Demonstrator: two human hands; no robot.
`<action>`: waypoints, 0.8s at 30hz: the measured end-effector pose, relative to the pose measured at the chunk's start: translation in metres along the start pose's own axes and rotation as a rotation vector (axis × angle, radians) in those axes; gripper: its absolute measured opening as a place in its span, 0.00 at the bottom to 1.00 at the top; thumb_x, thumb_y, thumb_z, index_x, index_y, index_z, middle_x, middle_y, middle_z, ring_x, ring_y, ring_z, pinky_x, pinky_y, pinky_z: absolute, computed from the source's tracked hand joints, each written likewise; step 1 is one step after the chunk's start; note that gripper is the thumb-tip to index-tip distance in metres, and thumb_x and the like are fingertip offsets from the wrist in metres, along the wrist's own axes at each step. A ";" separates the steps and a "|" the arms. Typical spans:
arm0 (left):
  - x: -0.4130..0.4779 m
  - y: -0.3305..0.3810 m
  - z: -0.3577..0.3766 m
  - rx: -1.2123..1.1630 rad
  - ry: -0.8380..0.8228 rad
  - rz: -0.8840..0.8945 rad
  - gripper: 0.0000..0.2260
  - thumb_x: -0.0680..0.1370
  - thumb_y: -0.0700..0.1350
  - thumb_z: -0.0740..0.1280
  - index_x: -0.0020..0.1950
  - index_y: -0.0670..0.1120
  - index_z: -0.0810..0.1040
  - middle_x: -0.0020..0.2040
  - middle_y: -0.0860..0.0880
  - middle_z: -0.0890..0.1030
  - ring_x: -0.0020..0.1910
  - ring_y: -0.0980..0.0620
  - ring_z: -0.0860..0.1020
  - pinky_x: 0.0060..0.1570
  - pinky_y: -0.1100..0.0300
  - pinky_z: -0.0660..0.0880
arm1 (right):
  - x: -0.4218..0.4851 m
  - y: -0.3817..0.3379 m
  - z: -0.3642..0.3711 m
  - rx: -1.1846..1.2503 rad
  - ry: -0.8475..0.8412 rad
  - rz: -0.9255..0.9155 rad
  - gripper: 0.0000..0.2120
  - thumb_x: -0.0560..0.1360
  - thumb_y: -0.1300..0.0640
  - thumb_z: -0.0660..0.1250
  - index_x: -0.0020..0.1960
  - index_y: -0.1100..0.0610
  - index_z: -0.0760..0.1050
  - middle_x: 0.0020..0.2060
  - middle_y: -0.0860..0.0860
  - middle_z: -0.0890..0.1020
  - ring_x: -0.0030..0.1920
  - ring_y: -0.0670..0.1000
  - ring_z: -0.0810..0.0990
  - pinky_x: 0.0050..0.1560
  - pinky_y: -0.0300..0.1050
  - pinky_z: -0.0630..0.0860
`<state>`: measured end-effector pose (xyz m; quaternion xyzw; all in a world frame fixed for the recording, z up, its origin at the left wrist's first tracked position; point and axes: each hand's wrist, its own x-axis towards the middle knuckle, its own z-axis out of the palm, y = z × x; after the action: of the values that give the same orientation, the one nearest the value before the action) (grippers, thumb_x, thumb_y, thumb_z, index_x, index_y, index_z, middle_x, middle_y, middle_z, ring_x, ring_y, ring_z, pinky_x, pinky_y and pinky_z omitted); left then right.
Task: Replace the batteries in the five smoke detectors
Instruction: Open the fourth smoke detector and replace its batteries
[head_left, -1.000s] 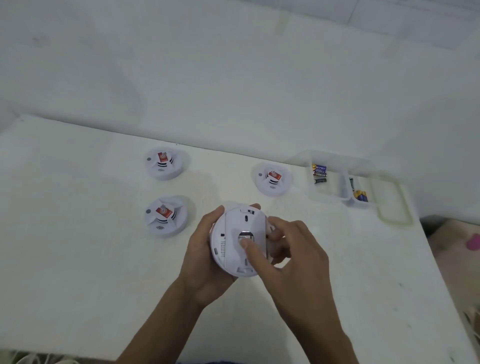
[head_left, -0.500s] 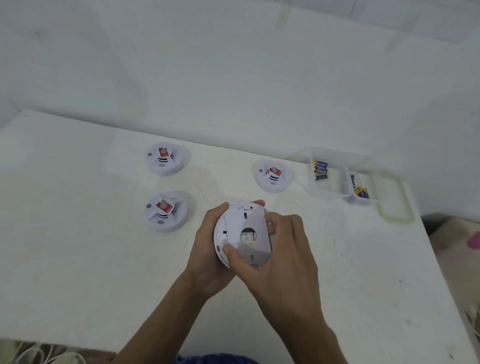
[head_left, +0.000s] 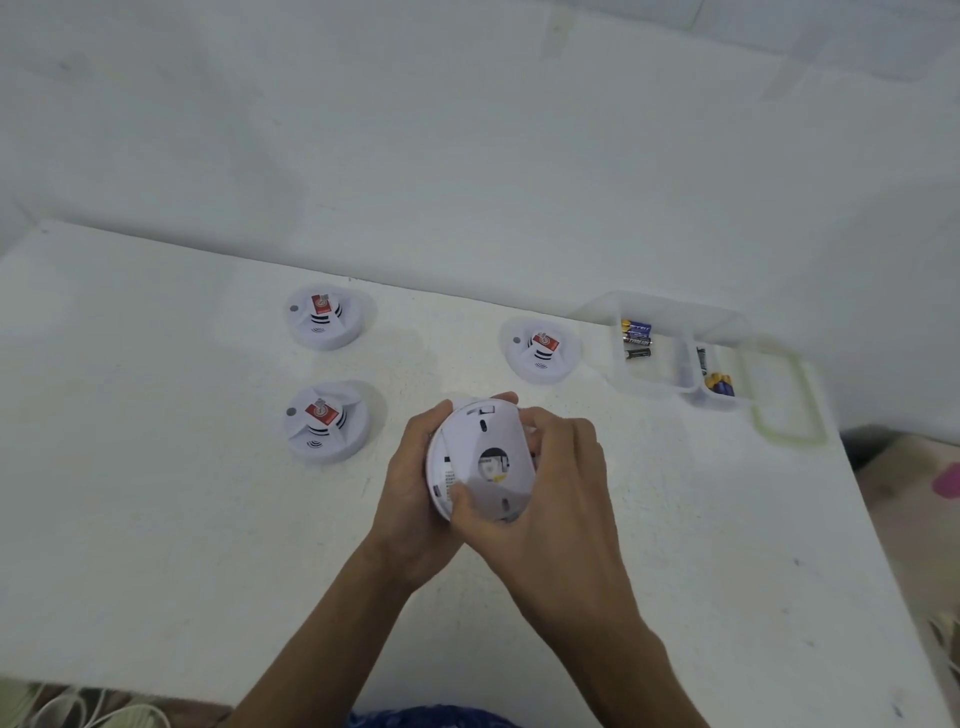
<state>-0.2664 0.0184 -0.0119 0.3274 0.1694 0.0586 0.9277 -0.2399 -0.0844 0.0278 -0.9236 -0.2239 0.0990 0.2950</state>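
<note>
Presently the detector (head_left: 483, 457) is over the table (head_left: 156, 519), left of the box (head_left: 660, 387) and nearer the person, with its back turned up. The left hand (head_left: 415, 483) cups its left rim. The right hand (head_left: 561, 499) grasps the plate (head_left: 501, 441), thumb on the lower left edge and fingers over the right edge.

Risks, as judged:
- The plate looks part-way shifted on the body. A hard twist could free it suddenly, and plate or body could drop to the table.
- Forcing it the wrong way could strain or snap the locking tabs.
- With the back tilted, any loose cell inside could fall out once the plate comes away.
- The near detector (head_left: 540, 351), just left of the box, lies close to the hands and could be knocked.

Limits of view:
- Only a round hole in the plate shows the interior; something yellow sits there, and whether a cell is fitted cannot be told.
- The fingertips of both hands are hidden behind the detector.
- The rear detector (head_left: 324, 317) and front detector (head_left: 324, 421) sit far left of the box. A fifth is not seen.
- The batteries (head_left: 636, 338) in the box are too small to read, and its cloudy walls blur the right compartment.
- The lid (head_left: 789, 400) lies right of the box.
</note>
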 end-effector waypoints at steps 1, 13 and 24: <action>0.000 -0.001 0.001 0.011 0.009 0.012 0.22 0.75 0.54 0.52 0.41 0.53 0.86 0.42 0.49 0.85 0.41 0.51 0.84 0.39 0.59 0.81 | 0.000 0.000 0.001 0.010 0.005 0.001 0.38 0.66 0.37 0.69 0.69 0.48 0.58 0.56 0.44 0.62 0.59 0.44 0.64 0.59 0.41 0.74; 0.005 -0.007 -0.019 -0.130 0.029 -0.058 0.21 0.77 0.55 0.53 0.54 0.47 0.82 0.51 0.42 0.82 0.50 0.43 0.81 0.43 0.51 0.81 | 0.000 0.011 -0.013 0.428 0.110 -0.097 0.24 0.64 0.46 0.72 0.56 0.47 0.67 0.54 0.42 0.77 0.52 0.45 0.78 0.45 0.33 0.79; 0.014 -0.003 -0.041 -0.301 -0.297 -0.195 0.29 0.71 0.56 0.70 0.67 0.44 0.73 0.66 0.37 0.73 0.64 0.35 0.73 0.62 0.37 0.69 | 0.014 0.058 -0.023 1.187 0.041 0.325 0.08 0.75 0.57 0.64 0.51 0.60 0.76 0.42 0.53 0.84 0.42 0.52 0.83 0.39 0.44 0.80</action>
<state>-0.2675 0.0431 -0.0479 0.1725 0.0510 -0.0556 0.9821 -0.1996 -0.1317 0.0116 -0.6258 0.0185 0.2327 0.7442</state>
